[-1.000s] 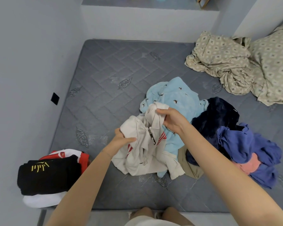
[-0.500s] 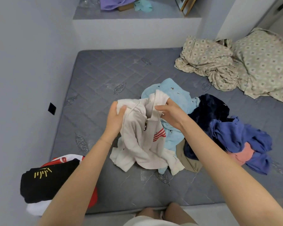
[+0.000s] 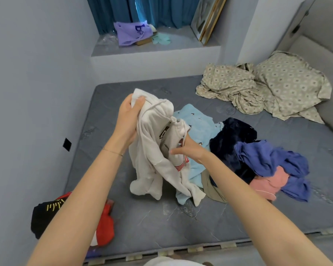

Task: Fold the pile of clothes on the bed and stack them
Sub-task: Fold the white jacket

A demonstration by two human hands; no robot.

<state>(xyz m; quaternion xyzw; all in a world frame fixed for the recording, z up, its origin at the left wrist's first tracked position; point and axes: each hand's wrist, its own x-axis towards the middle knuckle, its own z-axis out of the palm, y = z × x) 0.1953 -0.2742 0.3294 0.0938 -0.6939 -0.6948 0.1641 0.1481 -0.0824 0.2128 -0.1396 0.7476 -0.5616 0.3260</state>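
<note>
Cream-white drawstring hooded sweatshirt (image 3: pixel 152 148) hangs bunched above the grey quilted bed (image 3: pixel 142 217), its top clenched in the left hand (image 3: pixel 130 116), right hand (image 3: pixel 188 150) fingers buried in its front, grasp undeterminable; risk: sleeves twisted below both hands folding crooked.

The hoodie (image 3: pixel 150 150) is cream with red stripes, the shirt (image 3: pixel 198 123) light blue with tiny dark birds, the mattress (image 3: pixel 142 223) grey with leaf motifs, the sheet (image 3: pixel 238 89) beige with pale medallions.
</note>
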